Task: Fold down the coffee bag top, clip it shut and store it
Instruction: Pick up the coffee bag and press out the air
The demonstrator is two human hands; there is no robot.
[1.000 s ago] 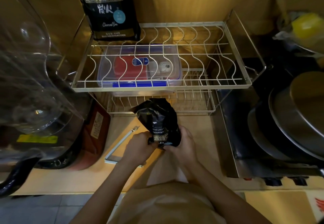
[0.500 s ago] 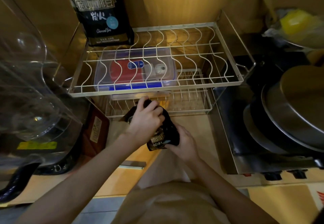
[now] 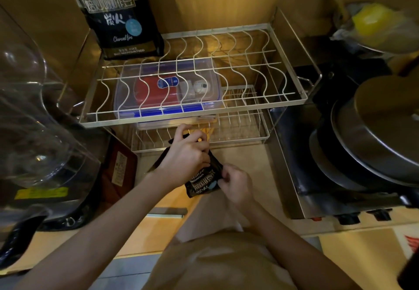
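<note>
While left hand (image 3: pixel 184 158) clamps crumpled top of coffee bag (image 3: pixel 203 183), right hand (image 3: pixel 235 184) pinches bag's right edge, near wire rack (image 3: pixel 292 101).

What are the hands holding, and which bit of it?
The small black coffee bag. The left hand grips its crumpled top; the right hand pinches its lower right edge.

left grip (image 3: pixel 184 157) curled, fingers bent (knuckles up) | right grip (image 3: pixel 235 184) pinching, lower
</note>
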